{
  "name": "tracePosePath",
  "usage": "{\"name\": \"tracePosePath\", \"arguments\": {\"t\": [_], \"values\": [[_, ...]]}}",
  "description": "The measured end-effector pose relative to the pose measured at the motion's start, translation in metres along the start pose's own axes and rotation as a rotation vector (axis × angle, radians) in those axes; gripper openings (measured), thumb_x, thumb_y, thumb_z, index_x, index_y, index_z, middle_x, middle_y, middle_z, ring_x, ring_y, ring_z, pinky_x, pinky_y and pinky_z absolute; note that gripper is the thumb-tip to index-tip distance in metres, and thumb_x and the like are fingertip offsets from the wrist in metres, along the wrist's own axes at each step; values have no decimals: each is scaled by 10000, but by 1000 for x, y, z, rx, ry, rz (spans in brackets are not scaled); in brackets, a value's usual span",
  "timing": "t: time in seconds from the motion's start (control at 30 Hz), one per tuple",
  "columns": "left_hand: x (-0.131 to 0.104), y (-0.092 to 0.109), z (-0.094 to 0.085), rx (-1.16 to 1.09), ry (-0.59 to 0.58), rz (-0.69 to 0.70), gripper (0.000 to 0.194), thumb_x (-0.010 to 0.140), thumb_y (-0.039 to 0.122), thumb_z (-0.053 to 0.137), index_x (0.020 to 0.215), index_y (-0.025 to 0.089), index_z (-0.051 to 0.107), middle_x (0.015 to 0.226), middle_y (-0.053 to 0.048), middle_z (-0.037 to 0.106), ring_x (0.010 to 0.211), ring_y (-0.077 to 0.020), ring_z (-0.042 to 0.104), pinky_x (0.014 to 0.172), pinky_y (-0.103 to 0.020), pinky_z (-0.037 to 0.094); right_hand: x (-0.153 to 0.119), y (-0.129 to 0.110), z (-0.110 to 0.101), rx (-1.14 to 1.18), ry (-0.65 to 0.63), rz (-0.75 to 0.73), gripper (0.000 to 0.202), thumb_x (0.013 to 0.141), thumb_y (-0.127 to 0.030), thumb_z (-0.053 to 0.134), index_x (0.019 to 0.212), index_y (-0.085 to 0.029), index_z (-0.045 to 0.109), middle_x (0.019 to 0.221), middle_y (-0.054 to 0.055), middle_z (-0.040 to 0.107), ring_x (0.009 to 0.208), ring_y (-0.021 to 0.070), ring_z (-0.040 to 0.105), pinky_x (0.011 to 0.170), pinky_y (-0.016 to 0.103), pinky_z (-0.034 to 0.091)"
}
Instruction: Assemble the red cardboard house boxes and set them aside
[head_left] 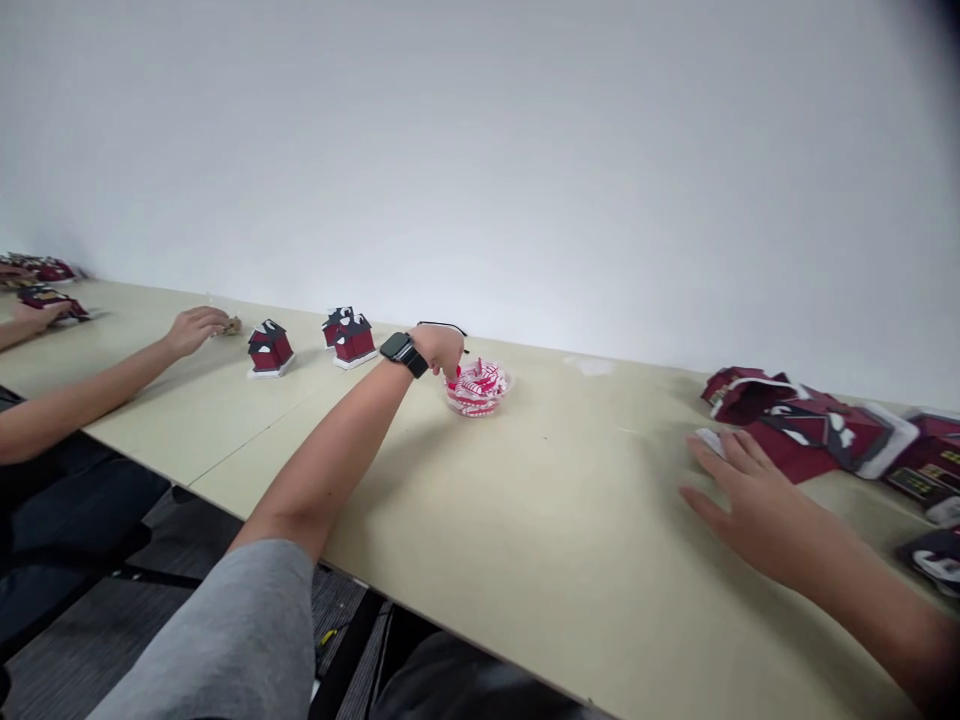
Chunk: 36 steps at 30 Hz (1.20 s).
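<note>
The bowl (478, 388) of red-and-white candy canes sits near the table's far edge (525, 560), left of centre; the left hand (439, 348) hangs right over its left rim, fingers pinched down into the canes, though whether they grip one I cannot tell; the right hand (739, 495) lies flat and spread, well apart to the right, fingertips touching the red card pile (817, 430); two small houses (349, 337) stand further left; a co-worker's hand (193, 328) rests beyond.

Red-and-white striped candy canes (477, 384), dark-red houses (270, 347).
</note>
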<state>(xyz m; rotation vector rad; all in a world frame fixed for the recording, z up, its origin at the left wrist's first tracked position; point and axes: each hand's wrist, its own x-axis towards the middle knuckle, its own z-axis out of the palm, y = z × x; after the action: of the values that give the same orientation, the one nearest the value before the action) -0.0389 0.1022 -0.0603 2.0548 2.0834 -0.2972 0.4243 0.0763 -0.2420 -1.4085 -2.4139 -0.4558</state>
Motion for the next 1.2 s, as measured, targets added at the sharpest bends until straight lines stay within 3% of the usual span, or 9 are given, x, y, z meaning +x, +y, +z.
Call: {"name": "tracePosePath", "arguments": {"t": [0.17, 0.37, 0.57, 0.67, 0.77, 0.93, 1.03, 1.2], "values": [[-1, -5, 0, -52, -29, 45, 284, 744, 371, 857, 789, 167, 664, 868, -91, 766, 814, -208, 639, 760, -315, 456, -1, 2, -1, 49, -27, 26, 656, 980, -406, 460, 1538, -65, 499, 1623, 287, 465, 1602, 484, 256, 1234, 667, 399], [6, -12, 1, -83, -56, 79, 301, 738, 430, 808, 880, 175, 736, 905, -101, 773, 817, -206, 669, 764, -316, 485, -1, 7, 2, 41, -12, 1, 666, 1008, -423, 414, 1518, -4, 506, 1623, 312, 450, 1606, 491, 231, 1251, 674, 361], [7, -13, 2, -82, -44, 94, 287, 707, 447, 823, 814, 192, 745, 869, -90, 764, 805, -213, 673, 780, -338, 474, -1, 6, 7, 95, -10, -14, 653, 970, -438, 450, 1536, -115, 495, 1612, 263, 498, 1587, 468, 306, 1227, 650, 421], [2, -11, 3, -82, -32, 90, 260, 750, 417, 795, 812, 173, 732, 861, -92, 759, 792, -203, 657, 794, -350, 462, -1, 3, 9, 105, 33, -23, 687, 928, -430, 420, 1561, -164, 448, 1562, 202, 574, 1587, 474, 295, 1234, 648, 400], [-4, -7, 2, -90, -21, 79, 236, 779, 405, 787, 781, 186, 700, 819, -67, 746, 798, -205, 645, 796, -337, 467, -2, 2, 12, 92, 50, -40, 724, 919, -438, 401, 1591, -170, 377, 1542, 209, 585, 1581, 483, 302, 1242, 648, 377], [-10, -3, 0, -99, -21, 76, 214, 793, 396, 780, 769, 202, 692, 850, -64, 766, 834, -217, 660, 793, -326, 476, -3, 7, 17, 78, 47, -54, 798, 920, -429, 396, 1668, -264, 175, 1519, 170, 612, 1566, 474, 345, 1246, 675, 355], [-10, -3, -1, -97, -37, 77, 205, 761, 376, 794, 777, 190, 711, 896, -94, 782, 846, -222, 675, 786, -331, 475, -3, 10, 19, 93, 14, -60, 821, 917, -439, 402, 1684, -309, 140, 1494, 138, 645, 1555, 477, 360, 1232, 677, 372], [-8, -3, -2, -110, -56, 82, 219, 701, 384, 804, 775, 190, 733, 948, -115, 784, 837, -240, 686, 762, -346, 495, -4, 12, 24, 93, -9, -50, 873, 916, -432, 398, 1718, -230, 117, 1533, 163, 613, 1567, 466, 340, 1212, 644, 410]]}}
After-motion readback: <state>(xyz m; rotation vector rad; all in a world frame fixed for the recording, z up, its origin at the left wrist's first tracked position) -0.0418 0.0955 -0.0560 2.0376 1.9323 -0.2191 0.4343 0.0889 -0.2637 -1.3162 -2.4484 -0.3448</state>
